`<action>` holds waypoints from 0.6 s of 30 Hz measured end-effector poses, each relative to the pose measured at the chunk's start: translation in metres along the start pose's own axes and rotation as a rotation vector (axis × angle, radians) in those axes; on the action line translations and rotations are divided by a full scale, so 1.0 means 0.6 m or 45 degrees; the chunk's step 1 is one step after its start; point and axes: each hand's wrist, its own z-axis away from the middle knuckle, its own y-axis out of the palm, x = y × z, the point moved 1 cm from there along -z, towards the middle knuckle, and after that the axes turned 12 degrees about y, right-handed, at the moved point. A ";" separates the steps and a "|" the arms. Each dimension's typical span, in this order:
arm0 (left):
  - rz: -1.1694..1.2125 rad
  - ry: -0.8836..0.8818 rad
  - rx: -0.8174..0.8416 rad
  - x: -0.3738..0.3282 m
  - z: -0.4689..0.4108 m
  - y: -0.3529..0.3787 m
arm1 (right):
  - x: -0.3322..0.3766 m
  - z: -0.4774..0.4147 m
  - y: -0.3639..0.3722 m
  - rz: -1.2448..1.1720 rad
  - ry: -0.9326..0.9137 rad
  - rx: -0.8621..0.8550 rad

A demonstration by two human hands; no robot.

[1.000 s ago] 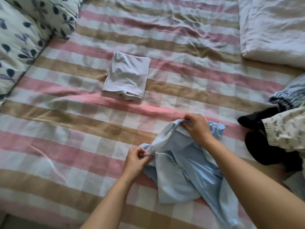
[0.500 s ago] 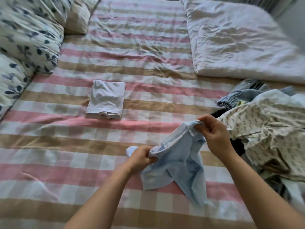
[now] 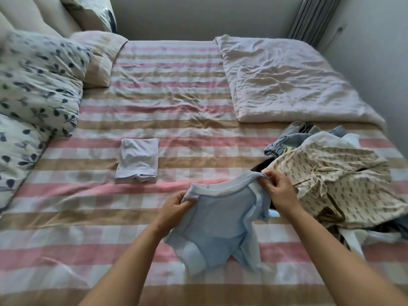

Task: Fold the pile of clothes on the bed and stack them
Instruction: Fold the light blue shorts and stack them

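A light blue shirt (image 3: 217,226) hangs in front of me above the striped bed (image 3: 167,89), its neckline stretched between my hands. My left hand (image 3: 174,208) grips the shirt's left shoulder. My right hand (image 3: 279,191) pinches the right shoulder beside the collar. The shirt's lower part droops onto the bed. A folded white garment (image 3: 138,160) lies flat on the bed to the left, apart from both hands. The pile of unfolded clothes (image 3: 335,180) sits at the right, topped by a cream patterned piece.
Leaf-print pillows (image 3: 37,85) line the left side. A folded pale quilt (image 3: 287,80) covers the far right of the bed. Grey-blue trousers (image 3: 289,138) poke out behind the pile. A wall runs along the right.
Both hands have lifted the blue shirt off the bed and spread its neckline wider. My view has tilted up, showing the whole bed and the far wall.
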 end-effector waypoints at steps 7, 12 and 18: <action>-0.093 0.250 -0.150 -0.109 0.063 -0.058 | 0.085 0.094 -0.037 0.088 -0.148 0.017; -0.028 0.540 -0.159 -0.234 0.139 -0.106 | 0.186 0.197 -0.071 -0.022 -0.328 0.041; -0.192 0.521 -0.157 -0.263 0.148 -0.144 | 0.217 0.206 -0.064 -0.143 -0.401 0.000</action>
